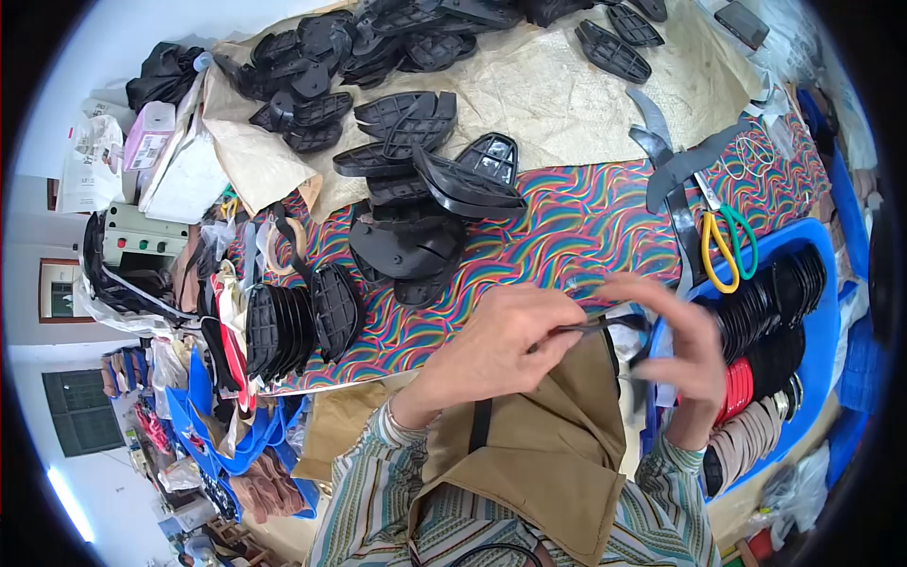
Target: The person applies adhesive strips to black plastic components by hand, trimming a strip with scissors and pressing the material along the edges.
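Observation:
My left hand (510, 345) is over the front edge of the patterned cloth, thumb and fingers pinched on one end of a thin black strip (590, 327). To its right is my right hand (682, 345), fingers spread and blurred, beside the strip's other end; whether it touches the strip is unclear. Below both hands a brown apron (557, 425) covers my lap. Beyond my left hand lie black moulded sole pieces (406, 248) in a loose heap.
A blue tray (820, 283) at the right holds rows of black, red and beige strips. Scissors with yellow and green handles (720, 253) lie beside it. Black ribbed pieces (279, 331) stand at the table's left edge. More black pieces (316, 47) cover the far sacking.

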`<control>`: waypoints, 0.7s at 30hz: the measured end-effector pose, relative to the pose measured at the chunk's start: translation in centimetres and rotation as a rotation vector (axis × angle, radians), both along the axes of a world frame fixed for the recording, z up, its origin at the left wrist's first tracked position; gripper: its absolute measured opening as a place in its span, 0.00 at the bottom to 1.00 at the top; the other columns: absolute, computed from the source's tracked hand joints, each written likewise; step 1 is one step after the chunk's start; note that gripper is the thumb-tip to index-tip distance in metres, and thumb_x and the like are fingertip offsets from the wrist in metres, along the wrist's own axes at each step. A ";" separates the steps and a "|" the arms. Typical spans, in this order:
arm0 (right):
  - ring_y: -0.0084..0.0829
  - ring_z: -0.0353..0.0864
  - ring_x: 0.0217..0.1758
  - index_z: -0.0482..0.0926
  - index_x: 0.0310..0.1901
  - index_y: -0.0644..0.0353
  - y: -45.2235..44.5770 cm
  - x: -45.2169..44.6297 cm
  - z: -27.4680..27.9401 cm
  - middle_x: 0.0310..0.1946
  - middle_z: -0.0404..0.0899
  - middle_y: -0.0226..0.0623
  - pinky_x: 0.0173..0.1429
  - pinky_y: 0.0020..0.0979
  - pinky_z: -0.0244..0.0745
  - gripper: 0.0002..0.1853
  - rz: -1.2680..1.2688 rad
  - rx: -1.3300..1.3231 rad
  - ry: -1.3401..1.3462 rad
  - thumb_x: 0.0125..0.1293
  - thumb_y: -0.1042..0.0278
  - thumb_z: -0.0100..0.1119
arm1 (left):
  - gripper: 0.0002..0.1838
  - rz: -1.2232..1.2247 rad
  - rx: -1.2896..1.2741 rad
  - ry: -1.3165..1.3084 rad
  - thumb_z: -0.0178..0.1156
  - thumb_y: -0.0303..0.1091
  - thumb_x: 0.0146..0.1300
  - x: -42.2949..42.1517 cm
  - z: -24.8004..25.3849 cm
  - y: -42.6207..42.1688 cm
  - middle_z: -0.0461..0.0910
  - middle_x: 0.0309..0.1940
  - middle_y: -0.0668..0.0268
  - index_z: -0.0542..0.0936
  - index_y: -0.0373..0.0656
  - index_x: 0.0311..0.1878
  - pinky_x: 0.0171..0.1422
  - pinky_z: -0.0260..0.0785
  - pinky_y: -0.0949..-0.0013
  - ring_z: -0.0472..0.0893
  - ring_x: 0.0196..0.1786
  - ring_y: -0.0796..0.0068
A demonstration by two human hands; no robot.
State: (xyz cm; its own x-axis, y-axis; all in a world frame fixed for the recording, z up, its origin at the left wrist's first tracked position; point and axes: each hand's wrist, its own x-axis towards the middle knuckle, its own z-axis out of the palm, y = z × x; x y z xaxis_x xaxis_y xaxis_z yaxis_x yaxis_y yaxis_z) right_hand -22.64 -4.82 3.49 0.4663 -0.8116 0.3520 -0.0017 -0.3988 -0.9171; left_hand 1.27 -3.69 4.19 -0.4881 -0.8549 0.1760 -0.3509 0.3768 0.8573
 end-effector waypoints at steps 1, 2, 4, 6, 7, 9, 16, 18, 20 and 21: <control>0.47 0.87 0.43 0.80 0.52 0.71 0.3 0.8 -0.1 0.41 0.87 0.47 0.48 0.44 0.80 0.28 -0.002 -0.006 -0.008 0.69 0.47 0.63 | 0.10 -0.041 -0.087 -0.072 0.69 0.22 0.54 0.0 0.3 -0.3 0.81 0.27 0.61 0.84 0.37 0.41 0.39 0.73 0.66 0.82 0.33 0.65; 0.43 0.87 0.44 0.79 0.52 0.71 0.9 1.5 -0.5 0.43 0.86 0.46 0.46 0.39 0.80 0.24 0.069 0.126 0.112 0.70 0.53 0.63 | 0.10 -0.042 -0.091 -0.079 0.69 0.22 0.54 0.3 0.6 -0.6 0.81 0.27 0.61 0.84 0.37 0.41 0.39 0.73 0.66 0.82 0.33 0.65; 0.39 0.87 0.44 0.79 0.52 0.70 1.2 2.2 -1.3 0.46 0.86 0.44 0.45 0.34 0.80 0.20 0.140 0.257 0.231 0.71 0.58 0.62 | 0.12 0.042 -0.114 -0.094 0.70 0.23 0.53 1.2 1.3 -1.1 0.81 0.30 0.61 0.84 0.38 0.43 0.42 0.73 0.65 0.82 0.35 0.61; 0.35 0.87 0.43 0.79 0.52 0.70 1.3 2.5 -1.8 0.44 0.85 0.42 0.42 0.31 0.81 0.16 0.208 0.463 0.138 0.73 0.63 0.58 | 0.13 0.077 -0.126 -0.102 0.70 0.24 0.53 1.7 2.3 -2.0 0.81 0.31 0.60 0.84 0.38 0.43 0.43 0.74 0.65 0.82 0.36 0.60; 0.33 0.87 0.42 0.79 0.52 0.70 1.3 2.7 -2.0 0.44 0.85 0.41 0.41 0.30 0.81 0.14 0.242 0.569 0.091 0.75 0.66 0.56 | 0.13 0.201 -0.304 -0.179 0.71 0.26 0.53 1.8 3.0 -2.6 0.82 0.34 0.60 0.83 0.38 0.43 0.48 0.73 0.62 0.82 0.39 0.59; 0.33 0.87 0.40 0.79 0.52 0.70 1.3 4.1 -2.5 0.44 0.84 0.41 0.39 0.29 0.82 0.14 0.168 0.649 -0.044 0.75 0.66 0.55 | 0.14 0.326 -0.481 -0.250 0.71 0.27 0.53 1.9 3.1 -4.2 0.82 0.37 0.59 0.83 0.38 0.43 0.52 0.73 0.60 0.81 0.42 0.58; 0.31 0.86 0.43 0.78 0.54 0.68 -1.1 8.6 -3.5 0.52 0.81 0.43 0.34 0.29 0.86 0.16 -0.089 0.763 -0.487 0.77 0.64 0.50 | 0.17 0.506 -0.606 -0.609 0.71 0.27 0.53 3.6 0.8 -5.5 0.81 0.42 0.56 0.81 0.34 0.46 0.73 0.59 0.49 0.78 0.52 0.53; 0.30 0.84 0.48 0.77 0.55 0.68 -1.5 9.8 -2.9 0.56 0.78 0.42 0.36 0.28 0.86 0.16 -0.185 0.628 -0.463 0.78 0.64 0.49 | 0.17 0.512 -0.600 -0.592 0.71 0.28 0.52 3.7 0.6 -4.6 0.82 0.43 0.56 0.82 0.35 0.45 0.73 0.59 0.49 0.79 0.52 0.55; 0.30 0.83 0.50 0.77 0.55 0.69 -1.6 10.2 -3.0 0.59 0.77 0.42 0.37 0.28 0.86 0.16 -0.235 0.566 -0.452 0.79 0.64 0.48 | 0.16 0.533 -0.580 -0.547 0.73 0.29 0.51 3.9 0.4 -4.0 0.84 0.46 0.56 0.84 0.36 0.44 0.72 0.60 0.49 0.80 0.53 0.58; 0.30 0.83 0.52 0.77 0.55 0.69 -1.6 10.3 -3.2 0.59 0.77 0.42 0.38 0.27 0.86 0.15 -0.250 0.501 -0.383 0.78 0.66 0.48 | 0.16 0.532 -0.579 -0.547 0.73 0.29 0.51 3.9 0.4 -4.0 0.84 0.46 0.56 0.84 0.36 0.44 0.72 0.60 0.49 0.80 0.53 0.58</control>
State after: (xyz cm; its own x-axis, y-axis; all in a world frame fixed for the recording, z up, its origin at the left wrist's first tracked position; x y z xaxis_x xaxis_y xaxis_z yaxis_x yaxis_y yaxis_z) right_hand -12.38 -6.46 0.29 0.1602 -0.9870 0.0081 0.3232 0.0447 -0.9453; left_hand 5.21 -7.67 4.58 -0.2006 -0.8404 0.5035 -0.8949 0.3663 0.2550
